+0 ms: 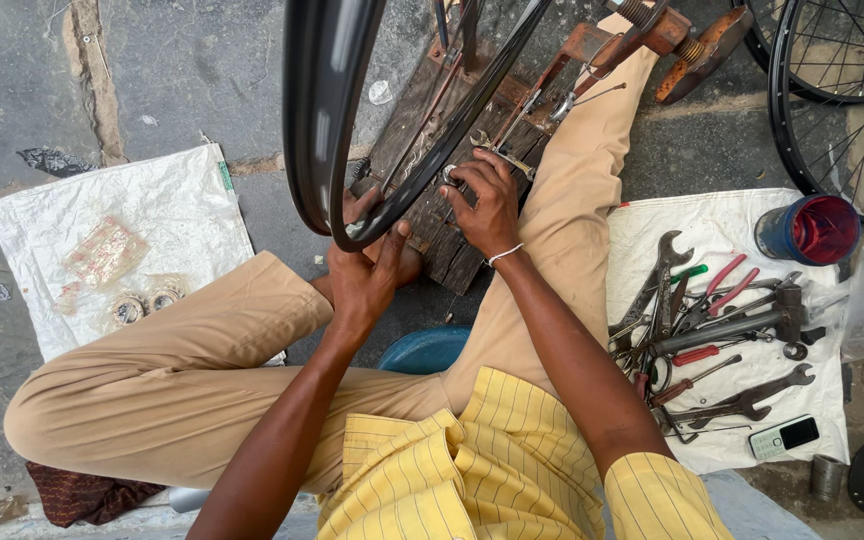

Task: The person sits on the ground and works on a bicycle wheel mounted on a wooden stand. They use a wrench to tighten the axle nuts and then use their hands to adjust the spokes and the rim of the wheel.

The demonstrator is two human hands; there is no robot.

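A black bicycle rim (324, 120) stands upright before me, set in a wooden truing stand (452, 150). My left hand (367, 270) grips the rim's lower edge, thumb and fingers wrapped on it. My right hand (484, 200) is just right of the rim, fingers pinched on a small metal spoke tool (497, 158) at a spoke near the rim. I sit on a blue stool (427, 350) with both tan-trousered legs spread around the stand.
A white sack cloth (742, 215) at right holds several wrenches, pliers and screwdrivers (712, 335), a small phone (784, 437) and a red-blue cup (812, 230). Another spoked wheel (842, 100) lies top right. A white cloth (152, 215) at left carries small packets and bearings.
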